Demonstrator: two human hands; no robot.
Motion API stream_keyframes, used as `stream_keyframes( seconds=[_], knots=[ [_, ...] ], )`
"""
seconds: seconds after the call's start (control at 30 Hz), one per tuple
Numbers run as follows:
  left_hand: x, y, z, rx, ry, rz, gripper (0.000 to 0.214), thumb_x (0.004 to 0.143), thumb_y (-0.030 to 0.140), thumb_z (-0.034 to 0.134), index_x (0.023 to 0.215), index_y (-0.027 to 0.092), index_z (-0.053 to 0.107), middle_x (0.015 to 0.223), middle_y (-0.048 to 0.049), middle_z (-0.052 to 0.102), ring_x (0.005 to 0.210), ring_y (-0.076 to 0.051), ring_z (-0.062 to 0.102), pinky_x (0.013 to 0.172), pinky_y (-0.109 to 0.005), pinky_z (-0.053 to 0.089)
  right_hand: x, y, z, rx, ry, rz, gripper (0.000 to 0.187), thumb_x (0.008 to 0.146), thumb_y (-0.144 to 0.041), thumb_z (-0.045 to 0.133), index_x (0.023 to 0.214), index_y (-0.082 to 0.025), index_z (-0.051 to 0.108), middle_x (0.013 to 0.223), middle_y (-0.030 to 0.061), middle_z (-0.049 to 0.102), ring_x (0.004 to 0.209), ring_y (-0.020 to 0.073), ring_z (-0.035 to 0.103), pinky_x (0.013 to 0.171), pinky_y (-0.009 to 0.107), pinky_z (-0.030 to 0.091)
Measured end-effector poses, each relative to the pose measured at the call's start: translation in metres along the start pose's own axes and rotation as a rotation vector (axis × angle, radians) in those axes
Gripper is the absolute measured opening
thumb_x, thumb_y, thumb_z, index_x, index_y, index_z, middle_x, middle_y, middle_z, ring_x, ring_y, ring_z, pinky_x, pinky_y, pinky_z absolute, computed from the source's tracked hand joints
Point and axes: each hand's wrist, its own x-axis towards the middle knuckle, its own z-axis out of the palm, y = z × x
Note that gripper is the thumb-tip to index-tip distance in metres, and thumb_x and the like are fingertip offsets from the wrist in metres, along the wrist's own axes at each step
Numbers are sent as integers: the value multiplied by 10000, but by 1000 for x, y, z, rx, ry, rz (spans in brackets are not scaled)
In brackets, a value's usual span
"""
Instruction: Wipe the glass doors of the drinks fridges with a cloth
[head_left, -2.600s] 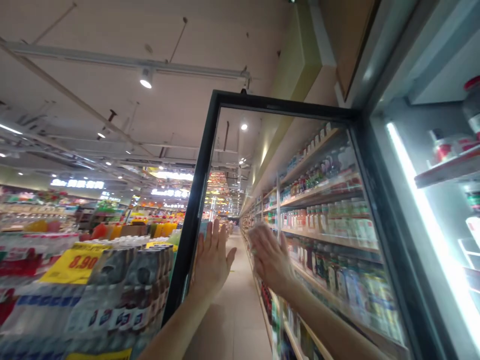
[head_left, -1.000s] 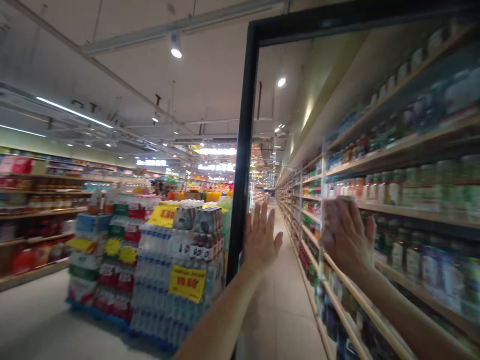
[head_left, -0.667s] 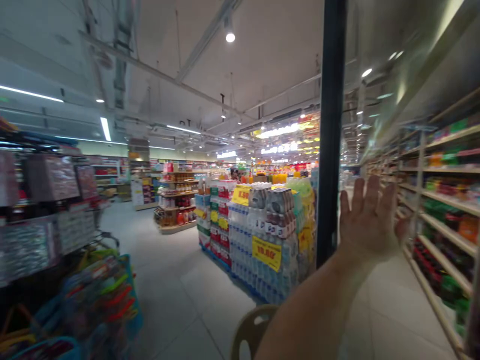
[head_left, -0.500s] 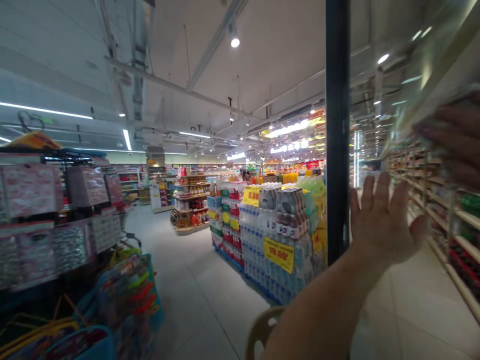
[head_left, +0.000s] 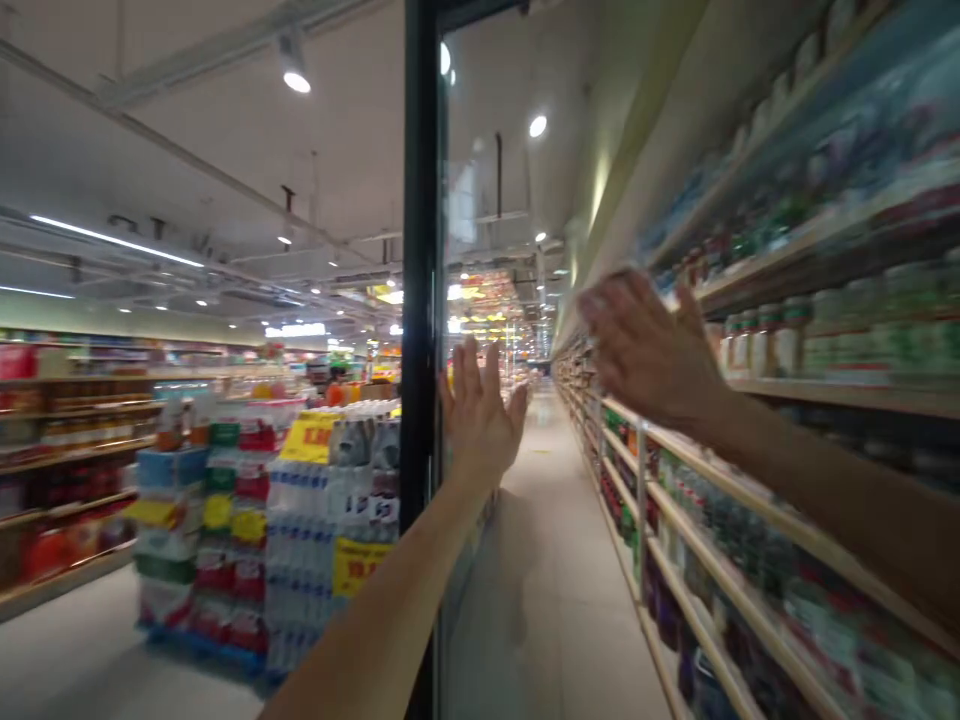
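My left hand [head_left: 484,415] is raised, with fingers spread, close to the dark upright frame [head_left: 421,400] of a glass door. Its palm faces the glass pane [head_left: 480,600] and seems to lie against it. From the right side my right hand [head_left: 649,355] reaches across at about the same height, thumb up and apart from the fingers. Motion smears those fingers, and whether anything lies under them I cannot make out. Contact between the right hand and the glass is unclear too.
Stacked packs of bottles [head_left: 300,540] with yellow price signs [head_left: 309,437] stand left of the frame. Long shelves of bottles [head_left: 847,340] run along the right; whether reflected or seen through glass I cannot tell. A pale aisle floor [head_left: 555,590] stretches away between.
The view has swung right, so frame and left hand now sit nearer the middle. My right hand has come from the far right edge further into view.
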Motion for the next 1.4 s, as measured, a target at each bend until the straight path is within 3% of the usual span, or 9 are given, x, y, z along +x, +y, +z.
stream_keyframes(
  seconds=[0.17,0.3,0.53,0.63,0.87,0.97,1.07,1.23,1.4],
  knots=[
    [0,0,0,9,50,48,555,914,432,357,1404,175,314,1489,-151,293,1396,-282,217,1108,-512,232,-16,110,-90,-376,110,445,566,901,-355,360,1435,-181,288,1499,115,289,1380,336,219,1056,624,162],
    [-4,-2,-2,46,49,72,547,916,400,358,1401,150,315,1484,-176,288,1398,-300,204,1092,-538,247,-20,160,-115,-366,320,755,589,908,-383,293,1463,-202,218,1529,86,205,1385,399,154,1035,660,170],
    [-3,0,-1,51,85,75,550,911,379,378,1409,158,299,1487,-164,287,1400,-277,205,1100,-519,250,54,16,-18,-338,-43,37,534,908,-319,316,1435,-232,293,1507,48,298,1400,279,189,1086,589,171],
    [-5,-3,-4,59,91,89,539,910,368,389,1397,148,316,1476,-170,308,1394,-280,224,1088,-515,276,58,-8,-3,-340,-131,-262,519,919,-317,311,1436,-279,277,1510,5,296,1405,229,181,1107,550,151],
    [-8,-18,-15,20,-62,191,542,904,370,415,1390,155,310,1493,-148,282,1401,-266,200,1087,-484,308,75,84,-71,-376,213,477,558,928,-355,279,1402,-69,345,1464,225,310,1350,379,249,1016,626,209],
    [-5,-19,-20,-20,-121,184,539,896,353,429,1383,151,317,1488,-153,290,1394,-274,214,1086,-504,308,98,59,-56,-340,151,365,555,921,-311,274,1404,-42,329,1463,232,307,1359,392,221,1002,660,198],
    [-2,-25,-34,-86,-163,204,496,897,300,405,1363,137,347,1469,-154,330,1388,-251,241,1080,-470,342,90,-11,-6,-292,5,99,518,891,-276,356,1402,-191,371,1479,84,350,1378,291,246,1079,579,188],
    [-19,-62,-77,-80,-27,301,430,883,168,353,1307,129,410,1432,-132,401,1386,-194,258,1100,-403,341,50,-79,48,-162,-136,-586,513,900,-329,387,1398,-206,370,1462,72,383,1383,239,259,1112,515,181],
    [-58,-95,-99,77,-37,282,407,851,133,389,1251,149,463,1399,-121,446,1358,-211,320,1071,-423,374,98,-67,41,-234,21,-94,510,912,-265,325,1408,-148,344,1464,123,363,1371,305,271,1065,610,171]
  ],
)
